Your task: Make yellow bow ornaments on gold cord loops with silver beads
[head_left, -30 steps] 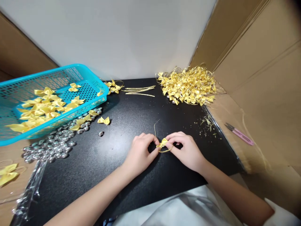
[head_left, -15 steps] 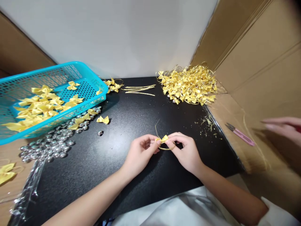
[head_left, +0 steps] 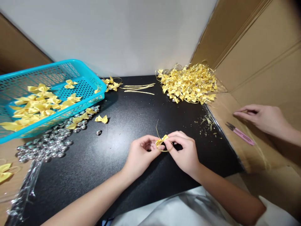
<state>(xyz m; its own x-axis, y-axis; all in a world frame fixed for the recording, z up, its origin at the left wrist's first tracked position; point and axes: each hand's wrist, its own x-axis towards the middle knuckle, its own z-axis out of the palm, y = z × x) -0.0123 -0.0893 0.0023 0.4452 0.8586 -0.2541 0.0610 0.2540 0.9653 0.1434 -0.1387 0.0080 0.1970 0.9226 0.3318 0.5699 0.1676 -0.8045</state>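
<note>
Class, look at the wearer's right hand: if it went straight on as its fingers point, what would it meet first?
Beyond the bow at its fingertips, the right hand would probably meet the left hand first, though depth there is unclear.

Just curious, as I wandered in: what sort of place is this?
Probably a craft work table: the heap of yellow bows, loose silvery beads and pink snips suggest handmade decorations.

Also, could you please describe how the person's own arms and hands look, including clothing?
The left hand and right hand are bare, with no gloves or rings visible. The forearms are uncovered; a white sleeve shows near the right elbow.
</note>
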